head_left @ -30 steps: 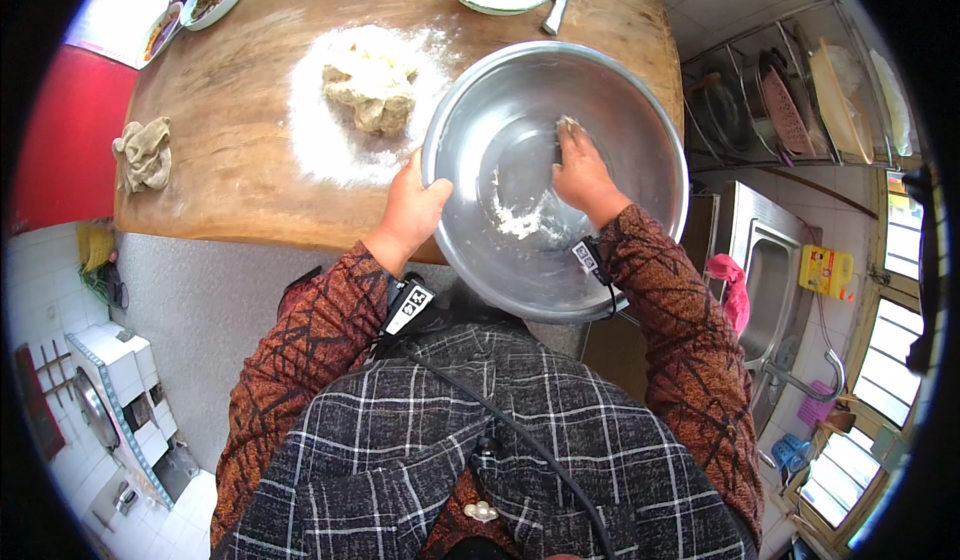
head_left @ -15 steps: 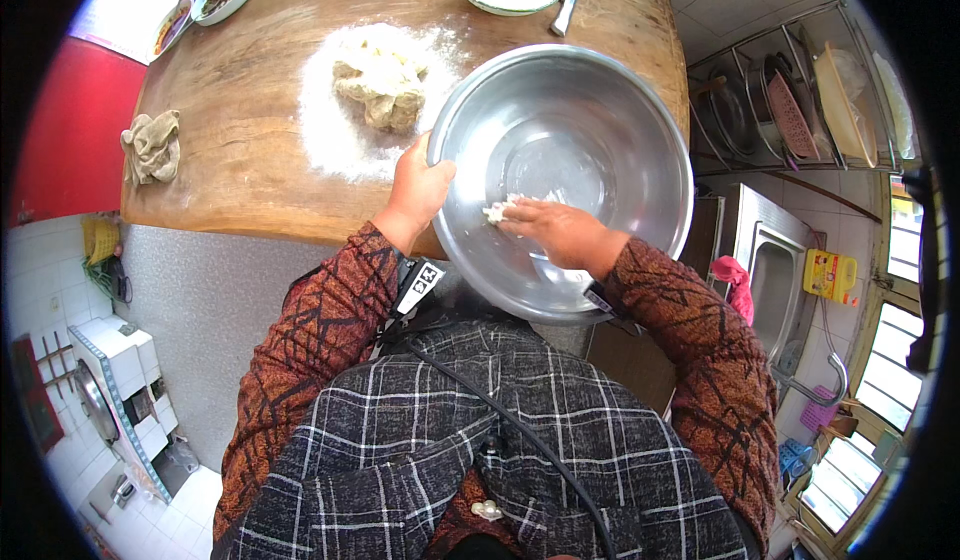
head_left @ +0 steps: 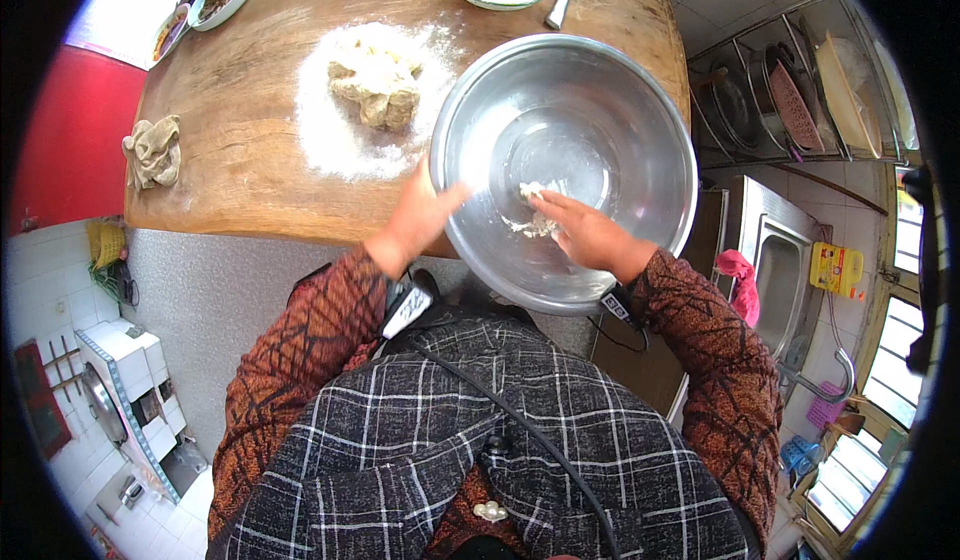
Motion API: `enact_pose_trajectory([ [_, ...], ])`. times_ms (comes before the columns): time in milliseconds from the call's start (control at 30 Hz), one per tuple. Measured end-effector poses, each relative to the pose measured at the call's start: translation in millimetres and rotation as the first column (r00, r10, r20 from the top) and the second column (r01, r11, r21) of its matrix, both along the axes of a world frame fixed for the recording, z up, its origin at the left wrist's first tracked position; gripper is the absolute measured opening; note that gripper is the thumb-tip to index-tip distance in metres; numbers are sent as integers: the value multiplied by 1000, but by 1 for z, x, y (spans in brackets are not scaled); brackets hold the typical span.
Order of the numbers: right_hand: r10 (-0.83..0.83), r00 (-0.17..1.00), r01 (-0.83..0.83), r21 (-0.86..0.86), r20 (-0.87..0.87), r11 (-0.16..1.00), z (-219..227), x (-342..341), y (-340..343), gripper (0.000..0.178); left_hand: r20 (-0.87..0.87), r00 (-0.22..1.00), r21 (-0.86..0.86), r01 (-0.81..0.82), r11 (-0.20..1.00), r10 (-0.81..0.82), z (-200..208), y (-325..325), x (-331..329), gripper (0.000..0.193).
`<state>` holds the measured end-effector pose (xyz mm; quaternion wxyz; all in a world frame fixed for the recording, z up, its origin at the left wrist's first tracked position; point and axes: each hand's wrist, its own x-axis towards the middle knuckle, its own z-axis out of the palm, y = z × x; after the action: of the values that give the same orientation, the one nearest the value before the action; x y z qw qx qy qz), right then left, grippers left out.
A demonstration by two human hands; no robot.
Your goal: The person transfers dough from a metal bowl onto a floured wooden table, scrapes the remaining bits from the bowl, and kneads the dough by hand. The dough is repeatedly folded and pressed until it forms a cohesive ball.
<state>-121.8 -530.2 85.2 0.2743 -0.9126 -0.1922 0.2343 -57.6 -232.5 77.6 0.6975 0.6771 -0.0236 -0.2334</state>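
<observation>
The left grip (head_left: 415, 220) is closed on the left rim of a wide metal bowl (head_left: 648, 150), fingers outside and the blurred thumb over the inner side. The bowl sits across the near edge of the wooden bench (head_left: 230, 110), toward its right end, with its mouth facing up. The right grip (head_left: 590, 238) is inside the bowl, fingers stretched toward the left and their tips at some white crumbs (head_left: 530, 190) on the bottom; whether they are pinching any, I cannot tell. A little more white residue lies just below those fingertips.

Left of the bowl, a rough lump of dough (head_left: 375, 90) rests on a patch of loose flour (head_left: 320, 145) on the bench. A crumpled cloth (head_left: 153, 152) lies at the bench's left edge. Beyond the metal bowl are a white dish (head_left: 497, 5) with something white in it and a knife (head_left: 559, 8) just beside it. At the far left corner stands a pale dish (head_left: 228, 18) of dark food. To the right of the bench is a sink (head_left: 778, 270), with a pink cloth (head_left: 740, 285) near it
</observation>
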Motion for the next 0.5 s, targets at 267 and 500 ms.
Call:
enact_pose_trajectory([
  [267,24,963,13,-135,269,991,-28,63,35,61,-86,996,-11,-14,1000,13,-20,6,-32,44],
  [500,338,936,-319,-164,100,933,-16,31,56,56,32,988,42,-152,987,151,-22,11,-7,42],
])
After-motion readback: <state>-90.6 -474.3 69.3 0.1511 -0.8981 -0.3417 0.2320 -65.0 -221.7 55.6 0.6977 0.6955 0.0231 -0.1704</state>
